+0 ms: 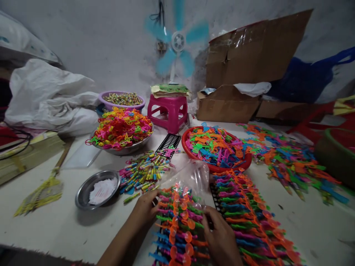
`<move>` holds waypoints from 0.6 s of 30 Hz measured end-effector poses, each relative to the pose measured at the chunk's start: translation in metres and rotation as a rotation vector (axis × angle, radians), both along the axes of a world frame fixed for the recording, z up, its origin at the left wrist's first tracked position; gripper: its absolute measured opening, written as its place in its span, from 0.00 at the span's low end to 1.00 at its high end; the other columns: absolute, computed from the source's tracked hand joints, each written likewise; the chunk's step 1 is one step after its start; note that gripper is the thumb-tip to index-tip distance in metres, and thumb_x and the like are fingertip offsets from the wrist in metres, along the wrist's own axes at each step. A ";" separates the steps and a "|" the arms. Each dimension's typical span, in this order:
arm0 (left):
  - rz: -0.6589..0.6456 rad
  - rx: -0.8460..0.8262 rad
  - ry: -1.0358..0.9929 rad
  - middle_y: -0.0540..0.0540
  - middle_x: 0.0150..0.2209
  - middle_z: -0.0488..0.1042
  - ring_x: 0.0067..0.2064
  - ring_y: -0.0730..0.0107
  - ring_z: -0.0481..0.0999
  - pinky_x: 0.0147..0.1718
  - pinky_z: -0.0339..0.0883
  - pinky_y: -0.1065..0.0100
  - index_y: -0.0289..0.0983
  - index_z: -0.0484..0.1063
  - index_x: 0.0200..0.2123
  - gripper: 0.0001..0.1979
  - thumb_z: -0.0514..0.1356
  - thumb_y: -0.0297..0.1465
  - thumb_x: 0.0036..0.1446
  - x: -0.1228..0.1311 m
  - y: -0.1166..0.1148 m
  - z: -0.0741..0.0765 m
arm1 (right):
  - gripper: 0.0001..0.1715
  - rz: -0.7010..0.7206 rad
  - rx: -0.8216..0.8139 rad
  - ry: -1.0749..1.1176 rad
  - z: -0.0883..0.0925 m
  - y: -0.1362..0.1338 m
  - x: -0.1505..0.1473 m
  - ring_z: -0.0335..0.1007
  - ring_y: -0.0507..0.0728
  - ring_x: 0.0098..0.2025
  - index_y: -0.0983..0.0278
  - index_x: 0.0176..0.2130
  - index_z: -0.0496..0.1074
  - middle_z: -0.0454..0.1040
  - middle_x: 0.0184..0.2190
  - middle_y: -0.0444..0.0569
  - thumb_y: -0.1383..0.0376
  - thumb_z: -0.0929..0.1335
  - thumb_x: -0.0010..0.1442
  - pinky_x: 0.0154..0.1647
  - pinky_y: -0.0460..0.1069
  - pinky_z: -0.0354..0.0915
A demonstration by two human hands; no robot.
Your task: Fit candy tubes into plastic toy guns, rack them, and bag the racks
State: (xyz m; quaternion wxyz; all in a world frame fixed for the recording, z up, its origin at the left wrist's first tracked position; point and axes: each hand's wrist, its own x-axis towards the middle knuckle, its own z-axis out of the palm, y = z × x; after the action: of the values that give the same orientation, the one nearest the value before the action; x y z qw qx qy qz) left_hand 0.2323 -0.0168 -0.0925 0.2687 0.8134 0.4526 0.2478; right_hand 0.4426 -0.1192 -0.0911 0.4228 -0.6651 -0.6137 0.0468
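At the toy row (175, 231), a clear bag (198, 173) is seen between left hand (146, 205) and right hand (221, 236); whether it is gripped cannot be told. Paper (102, 190) is held in the steel dish (82, 195), loose toys (216, 146) in the red bowl (217, 169).

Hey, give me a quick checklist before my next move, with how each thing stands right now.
1. Left hand and right hand at opposite sides of the near row: ok.
2. Firm grip on the clear bag: cannot tell.
3. Plastic pieces in the red basin: ok.
4. Paper inside the metal bowl: ok.
5. All pieces in containers: not ok; a loose pile lies at right on the table.
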 end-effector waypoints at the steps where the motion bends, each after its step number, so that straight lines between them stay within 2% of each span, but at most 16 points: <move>1: -0.029 -0.007 -0.010 0.46 0.34 0.76 0.31 0.71 0.73 0.31 0.65 0.73 0.37 0.72 0.36 0.11 0.54 0.28 0.50 0.000 0.001 0.002 | 0.14 0.013 0.000 -0.011 0.001 0.001 0.000 0.73 0.55 0.31 0.61 0.33 0.70 0.75 0.28 0.49 0.63 0.57 0.57 0.30 0.46 0.70; 4: -0.082 -0.007 -0.036 0.45 0.32 0.76 0.33 0.69 0.74 0.33 0.64 0.73 0.37 0.73 0.33 0.09 0.53 0.29 0.51 0.001 0.001 0.005 | 0.15 0.040 -0.010 -0.036 0.001 0.005 0.002 0.74 0.56 0.32 0.61 0.34 0.71 0.76 0.30 0.50 0.62 0.57 0.57 0.32 0.48 0.71; 8: -0.057 0.008 -0.045 0.47 0.26 0.75 0.30 0.71 0.72 0.31 0.62 0.73 0.37 0.73 0.25 0.13 0.50 0.27 0.53 0.000 0.001 0.001 | 0.16 0.081 -0.046 -0.092 0.003 0.010 0.007 0.74 0.57 0.31 0.61 0.34 0.72 0.77 0.30 0.49 0.61 0.58 0.56 0.33 0.49 0.71; 13: -0.023 0.009 -0.040 0.48 0.25 0.74 0.28 0.71 0.71 0.27 0.61 0.74 0.37 0.73 0.27 0.07 0.54 0.29 0.50 -0.009 0.002 0.001 | 0.17 0.133 -0.013 -0.151 0.005 0.018 0.004 0.75 0.56 0.31 0.62 0.35 0.72 0.77 0.30 0.49 0.62 0.57 0.57 0.32 0.48 0.71; 18: -0.049 0.007 -0.051 0.46 0.29 0.76 0.32 0.68 0.74 0.31 0.63 0.73 0.37 0.74 0.30 0.09 0.54 0.30 0.51 -0.012 0.001 0.002 | 0.16 0.185 -0.079 -0.201 0.002 0.025 0.002 0.74 0.55 0.37 0.59 0.39 0.71 0.76 0.36 0.48 0.64 0.57 0.58 0.34 0.47 0.71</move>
State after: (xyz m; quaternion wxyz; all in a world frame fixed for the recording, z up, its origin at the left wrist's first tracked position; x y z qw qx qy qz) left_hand 0.2206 -0.0156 -0.0904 0.2835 0.8184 0.4247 0.2635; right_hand 0.4448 -0.0944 -0.0887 0.3266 -0.6232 -0.7093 0.0427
